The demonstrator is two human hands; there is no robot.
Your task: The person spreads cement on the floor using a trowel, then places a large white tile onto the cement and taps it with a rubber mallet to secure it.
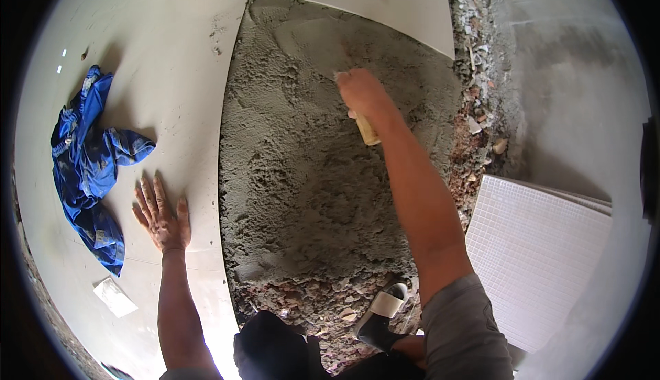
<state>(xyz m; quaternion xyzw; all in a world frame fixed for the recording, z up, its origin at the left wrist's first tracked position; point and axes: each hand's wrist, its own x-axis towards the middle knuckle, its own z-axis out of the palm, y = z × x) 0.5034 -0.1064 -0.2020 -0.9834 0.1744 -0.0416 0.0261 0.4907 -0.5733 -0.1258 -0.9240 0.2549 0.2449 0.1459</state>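
My left hand (161,220) lies flat on the large pale floor tile (185,105), fingers spread, holding nothing. To its right, a bed of wet grey mortar (275,167) fills the gap between the laid tiles and the wall. Over the far part of the mortar my right hand (364,93) is closed around a trowel (368,131). The butt of its wooden handle sticks out below my fist; its blade is blurred and hard to make out against the mortar. Beside my left hand lies a crumpled blue cloth (86,153) with grey smears.
Another laid tile (412,9) borders the mortar at the far side. Rubble (474,105) runs along the right wall. White tiles with a small grid pattern (536,256) lean there. A sandalled foot (381,318) rests on near rubble. A small white piece (115,297) lies at left.
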